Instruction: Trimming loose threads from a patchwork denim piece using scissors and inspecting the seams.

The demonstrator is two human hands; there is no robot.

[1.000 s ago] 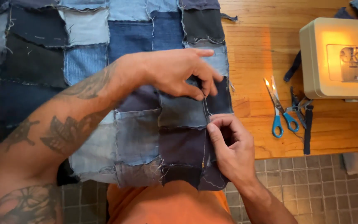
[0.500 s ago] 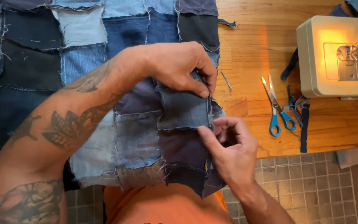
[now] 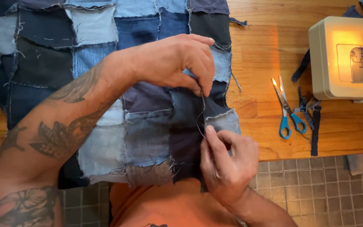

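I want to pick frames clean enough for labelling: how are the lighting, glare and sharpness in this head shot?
Head view: warm, even light on the wooden table; the sewing machine glows bright yellow from its own lamp, nearly washed out around the needle; the scissors blades catch a small glint; left hand, right hand and denim patchwork are sharp, with no visible motion blur.

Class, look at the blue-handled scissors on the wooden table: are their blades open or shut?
Shut. The scissors lie flat on the table, their two blades together in one narrow point, with only the handle loops apart.
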